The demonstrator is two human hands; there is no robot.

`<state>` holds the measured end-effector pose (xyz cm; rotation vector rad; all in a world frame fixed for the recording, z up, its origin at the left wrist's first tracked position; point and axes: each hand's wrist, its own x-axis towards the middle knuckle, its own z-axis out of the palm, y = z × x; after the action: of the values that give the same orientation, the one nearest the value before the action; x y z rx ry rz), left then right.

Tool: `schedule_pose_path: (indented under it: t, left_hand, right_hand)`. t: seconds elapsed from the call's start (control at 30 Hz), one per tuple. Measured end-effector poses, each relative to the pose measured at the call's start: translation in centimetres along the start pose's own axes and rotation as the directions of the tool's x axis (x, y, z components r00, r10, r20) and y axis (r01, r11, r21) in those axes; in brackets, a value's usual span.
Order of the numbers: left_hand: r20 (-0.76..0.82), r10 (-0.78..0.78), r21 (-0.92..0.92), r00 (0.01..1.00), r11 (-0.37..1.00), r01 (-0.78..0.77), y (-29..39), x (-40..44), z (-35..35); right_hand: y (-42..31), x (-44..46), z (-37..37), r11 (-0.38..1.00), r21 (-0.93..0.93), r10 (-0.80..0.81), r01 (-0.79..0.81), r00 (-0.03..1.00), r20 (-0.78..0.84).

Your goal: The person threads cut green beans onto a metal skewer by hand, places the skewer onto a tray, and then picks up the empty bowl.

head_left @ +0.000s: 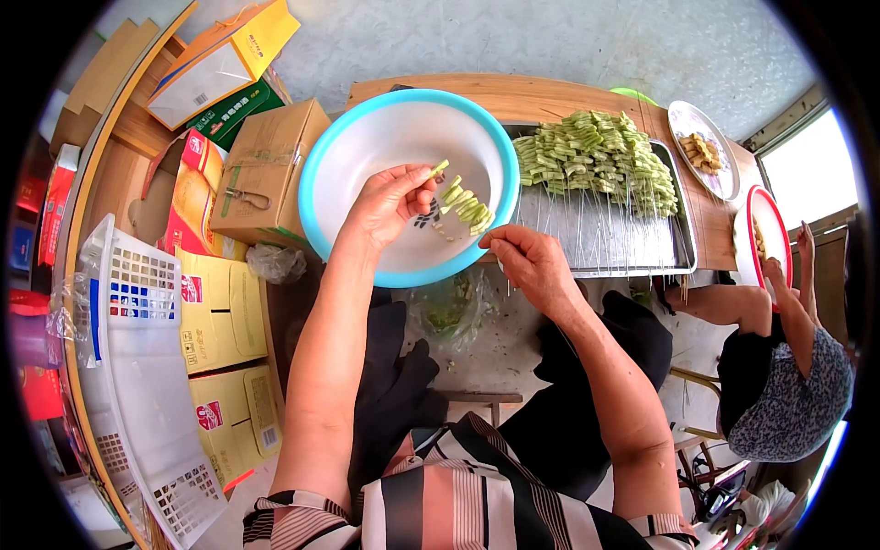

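Note:
My left hand (394, 202), over the white basin with a blue rim (316, 202), pinches a small cut piece of green vegetable (440, 169). Just below it hangs a row of similar green pieces (466, 206), seemingly strung together; a few small bits lie on the basin's floor. At the basin's right rim is my right hand (532, 261), thumb and finger pressed together; what they hold is too small to make out. To the right, a metal tray (596, 247) bears a big heap of strung green pieces (605, 160), with thin pale threads trailing over its front edge.
A plate of brownish food (704, 165) is on the table's right end. Beyond it, another person's hand (777, 275) touches a red-rimmed bowl (765, 225). Cardboard boxes (266, 174) and a white plastic basket (147, 385) stand at left. A plastic bag (449, 307) is below the basin.

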<state>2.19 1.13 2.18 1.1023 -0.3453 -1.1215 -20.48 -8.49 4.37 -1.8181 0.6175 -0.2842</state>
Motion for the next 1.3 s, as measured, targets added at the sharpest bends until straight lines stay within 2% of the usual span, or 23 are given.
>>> schedule_pose_path:
  t: [1.07,1.3]
  left_hand:
    - [0.054,0.008,0.024,0.999,1.0,-0.009,0.17,-0.04,-0.4]
    - [0.097,-0.044,0.039,0.994,0.998,0.04,-0.24,-0.06,-0.42]
  right_hand:
    - [0.07,-0.06,0.0,1.0,-0.014,-0.004,0.004,1.0,0.007]
    - [0.26,-0.01,0.22,1.0,0.005,-0.027,0.027,1.0,0.009]
